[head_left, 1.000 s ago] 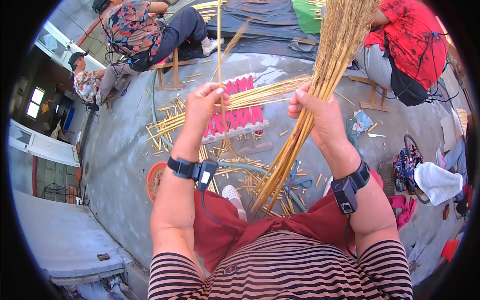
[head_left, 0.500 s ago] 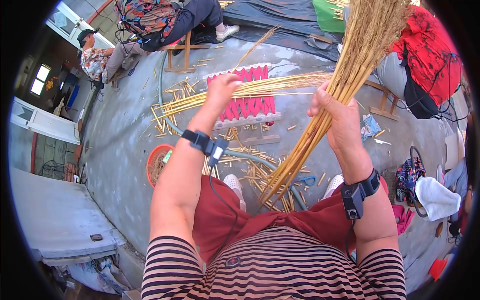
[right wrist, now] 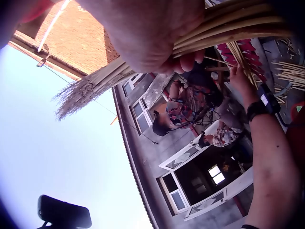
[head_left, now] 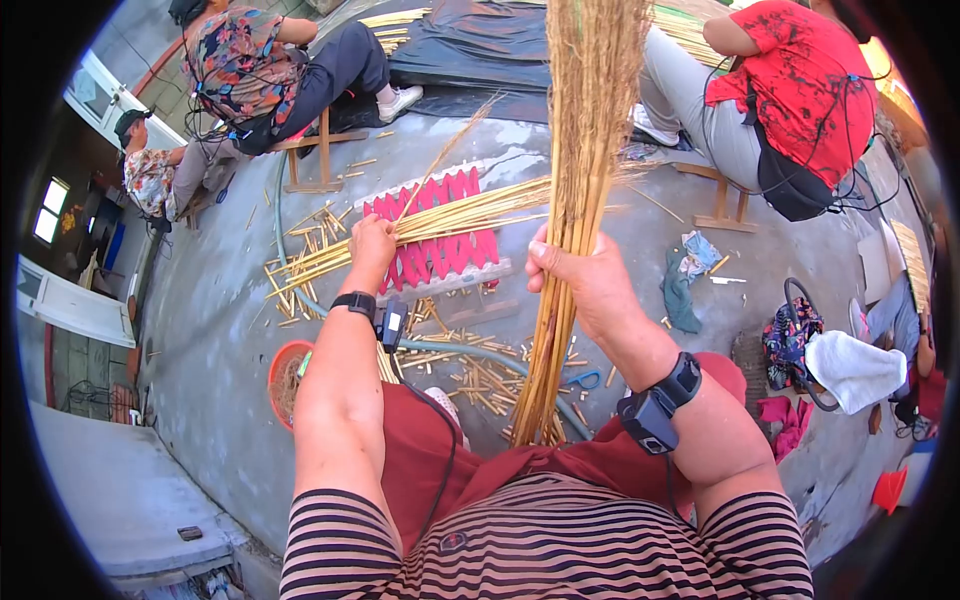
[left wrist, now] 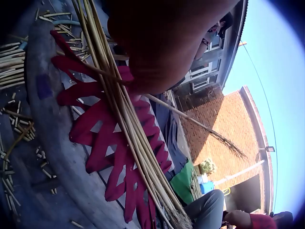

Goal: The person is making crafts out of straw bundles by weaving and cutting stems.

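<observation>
My right hand [head_left: 590, 285] grips a thick bundle of dry broom stalks [head_left: 578, 180], held upright with the feathery heads at the top and the cut ends low over my lap. In the right wrist view the bundle's bushy heads [right wrist: 83, 90] stick out past the hand. My left hand [head_left: 373, 245] is down at a pile of loose stalks [head_left: 460, 212] that lies across a rack strung with red cloth strips [head_left: 440, 262]. Its fingers pinch a single stalk [left wrist: 200, 125], whose feathery tip points away; the fingertips are partly hidden in the left wrist view.
Cut stalk pieces [head_left: 480, 385] litter the concrete floor, with blue scissors [head_left: 583, 380] and a hose [head_left: 470, 352] among them. An orange basket [head_left: 284, 375] stands by my left knee. Other people sit on low wooden stools ahead. A bag with a white cloth [head_left: 865, 365] is at right.
A second ago my left hand pinched a long upright stalk; half a second ago it was raised without it. Now it is down at the pile. The bundle has swung more upright.
</observation>
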A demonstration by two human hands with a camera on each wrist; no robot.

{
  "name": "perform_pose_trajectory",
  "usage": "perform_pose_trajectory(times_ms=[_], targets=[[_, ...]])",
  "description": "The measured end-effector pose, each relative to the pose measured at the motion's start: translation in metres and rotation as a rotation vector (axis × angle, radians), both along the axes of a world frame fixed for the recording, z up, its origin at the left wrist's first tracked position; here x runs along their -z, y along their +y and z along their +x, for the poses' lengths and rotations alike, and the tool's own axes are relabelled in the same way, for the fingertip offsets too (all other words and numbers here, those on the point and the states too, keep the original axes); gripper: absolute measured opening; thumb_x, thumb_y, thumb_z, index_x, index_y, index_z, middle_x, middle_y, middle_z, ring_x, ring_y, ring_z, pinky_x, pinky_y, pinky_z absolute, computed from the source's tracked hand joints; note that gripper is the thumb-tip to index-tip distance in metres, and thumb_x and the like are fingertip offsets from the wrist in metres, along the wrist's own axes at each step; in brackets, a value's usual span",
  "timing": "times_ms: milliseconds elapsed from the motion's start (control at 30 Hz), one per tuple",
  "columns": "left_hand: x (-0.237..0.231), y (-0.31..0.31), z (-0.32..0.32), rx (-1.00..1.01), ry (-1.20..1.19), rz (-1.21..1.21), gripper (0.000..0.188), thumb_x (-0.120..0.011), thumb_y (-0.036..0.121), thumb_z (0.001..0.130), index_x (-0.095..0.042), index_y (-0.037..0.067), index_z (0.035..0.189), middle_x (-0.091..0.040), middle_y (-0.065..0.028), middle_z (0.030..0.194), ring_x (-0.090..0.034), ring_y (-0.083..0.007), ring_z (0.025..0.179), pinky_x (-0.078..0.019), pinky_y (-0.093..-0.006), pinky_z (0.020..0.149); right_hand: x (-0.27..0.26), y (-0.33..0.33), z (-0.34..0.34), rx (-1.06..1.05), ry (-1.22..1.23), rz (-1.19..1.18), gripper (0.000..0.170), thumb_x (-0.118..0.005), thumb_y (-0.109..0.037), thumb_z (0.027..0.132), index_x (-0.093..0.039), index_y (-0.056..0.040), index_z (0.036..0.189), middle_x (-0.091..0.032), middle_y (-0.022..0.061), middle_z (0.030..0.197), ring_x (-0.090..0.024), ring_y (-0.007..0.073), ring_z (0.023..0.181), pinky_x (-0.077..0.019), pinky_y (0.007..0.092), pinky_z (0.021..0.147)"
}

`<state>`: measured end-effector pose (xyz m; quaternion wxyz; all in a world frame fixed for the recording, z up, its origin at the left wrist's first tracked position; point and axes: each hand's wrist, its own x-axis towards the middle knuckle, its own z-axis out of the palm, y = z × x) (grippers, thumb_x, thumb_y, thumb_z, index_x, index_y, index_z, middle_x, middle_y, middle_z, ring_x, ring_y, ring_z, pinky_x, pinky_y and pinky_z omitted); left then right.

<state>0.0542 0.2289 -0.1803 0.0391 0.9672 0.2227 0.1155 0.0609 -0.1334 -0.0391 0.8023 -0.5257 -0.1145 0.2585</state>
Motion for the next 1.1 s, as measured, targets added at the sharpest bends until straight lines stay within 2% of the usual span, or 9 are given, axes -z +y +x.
perform_pose_trajectory(times_ms=[133,300,367,433,567,700,833,967,1100], targets=[[-0.028,-0.003,-0.002,0.097,-0.26,0.247,0.012,-0.068,0.02,0.076,-0.064,0.009,0.079,-0.061,-0.0065,0.094,-0.057,-0.0291,0.094,-0.0456,-0.0417,0.076,0.001,-0.001,-0.001,-0.055,0.043,0.028,0.013,-0.066,-0.01,0.085,-0.058,-0.0023,0.092,-0.062,0.0057,0.075,-0.06,0.0122,0.062,-0.051,0.0242,0.059],[-0.181,-0.065,-0.017,0.077,-0.679,0.32,0.014,-0.063,0.018,0.084,-0.058,0.006,0.081,-0.06,-0.0092,0.08,-0.059,-0.0319,0.077,-0.0465,-0.0384,0.065,-0.007,-0.003,-0.001,-0.115,0.078,0.075,0.015,-0.065,-0.011,0.085,-0.058,-0.0026,0.095,-0.063,0.007,0.078,-0.062,0.0147,0.067,-0.0526,0.027,0.063],[-0.23,-0.095,-0.04,0.155,-0.692,0.369,0.012,-0.062,0.016,0.087,-0.059,0.005,0.085,-0.061,-0.0067,0.075,-0.061,-0.0243,0.063,-0.0461,-0.035,0.056,-0.008,-0.002,0.0,-0.142,0.066,0.066,0.016,-0.065,-0.011,0.085,-0.058,-0.0026,0.096,-0.064,0.0077,0.081,-0.063,0.0157,0.07,-0.0532,0.0284,0.066],[-0.261,-0.13,-0.063,0.177,-0.605,-0.214,0.01,-0.06,0.013,0.088,-0.06,0.004,0.088,-0.062,-0.0048,0.074,-0.06,-0.0175,0.059,-0.0465,-0.0299,0.053,-0.009,-0.001,-0.002,-0.165,0.053,0.05,0.016,-0.065,-0.012,0.085,-0.058,-0.0022,0.096,-0.064,0.0086,0.083,-0.064,0.0159,0.071,-0.0543,0.0293,0.067],[-0.243,-0.175,-0.062,0.456,-0.497,-1.141,0.009,-0.056,0.008,0.09,-0.061,0.001,0.09,-0.062,-0.0031,0.073,-0.058,-0.0075,0.054,-0.0472,-0.0213,0.049,-0.007,0.002,-0.008,-0.188,0.099,0.113,0.015,-0.064,-0.012,0.086,-0.059,-0.0018,0.096,-0.065,0.0095,0.086,-0.065,0.0174,0.076,-0.0555,0.0314,0.071],[-0.191,-0.205,-0.048,0.5,-0.192,-1.433,0.008,-0.057,0.007,0.09,-0.06,-0.001,0.089,-0.061,-0.0035,0.072,-0.06,-0.0102,0.06,-0.0492,-0.0212,0.055,-0.006,0.003,-0.011,-0.153,0.071,0.159,0.016,-0.064,-0.01,0.086,-0.058,-0.0013,0.099,-0.066,0.0094,0.087,-0.066,0.018,0.078,-0.056,0.0321,0.073],[-0.171,-0.199,-0.041,0.523,-0.162,-0.887,0.013,-0.058,0.009,0.09,-0.058,-0.001,0.099,-0.059,-0.0017,0.077,-0.054,-0.0065,0.062,-0.0434,-0.021,0.053,0.007,0.013,-0.012,-0.085,0.029,0.095,0.016,-0.062,-0.009,0.086,-0.058,-0.0041,0.101,-0.064,0.0052,0.084,-0.063,0.0131,0.073,-0.0508,0.0258,0.06],[-0.196,-0.195,-0.037,0.416,-0.608,-1.188,0.017,-0.057,0.012,0.092,-0.057,0.001,0.105,-0.059,-0.0007,0.079,-0.051,-0.0039,0.054,-0.0387,-0.0159,0.043,0.016,0.017,-0.01,-0.161,0.015,-0.008,0.013,-0.062,-0.009,0.086,-0.058,-0.0031,0.097,-0.064,0.0064,0.081,-0.063,0.014,0.07,-0.0523,0.0268,0.062],[-0.205,-0.183,-0.038,0.418,-0.569,-1.215,0.008,-0.057,0.012,0.092,-0.058,0.004,0.095,-0.059,-0.0008,0.073,-0.051,-0.0037,0.051,-0.0389,-0.0163,0.043,0.027,0.028,-0.022,-0.284,0.05,-0.052,0.016,-0.063,-0.009,0.086,-0.058,-0.0015,0.099,-0.065,0.0092,0.082,-0.064,0.0177,0.072,-0.055,0.0305,0.067]])
